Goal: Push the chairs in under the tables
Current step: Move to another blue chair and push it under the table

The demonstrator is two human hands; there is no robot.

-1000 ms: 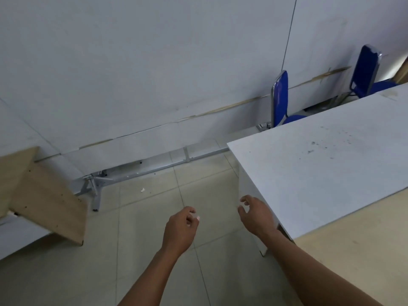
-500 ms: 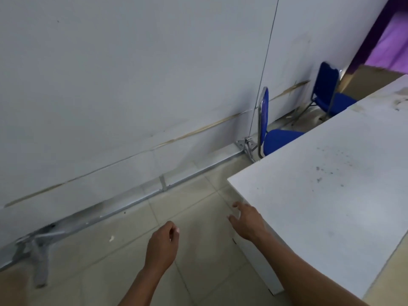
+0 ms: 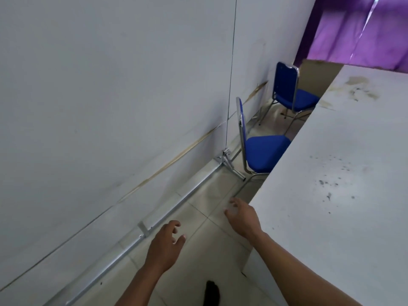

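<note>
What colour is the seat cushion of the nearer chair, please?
Royal blue; the nearer metal-framed chair's padded seat cushion shows best in the head view.

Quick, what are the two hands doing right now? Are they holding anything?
Left hand: open, fingers loosely curled, holding nothing.
Right hand: open, fingers spread, holding nothing, beside the table corner.

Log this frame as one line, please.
phase: approaching chairs | left hand: open, empty | right hand: open, empty | nearer blue padded metal-framed chair: untouched beside white table
</note>
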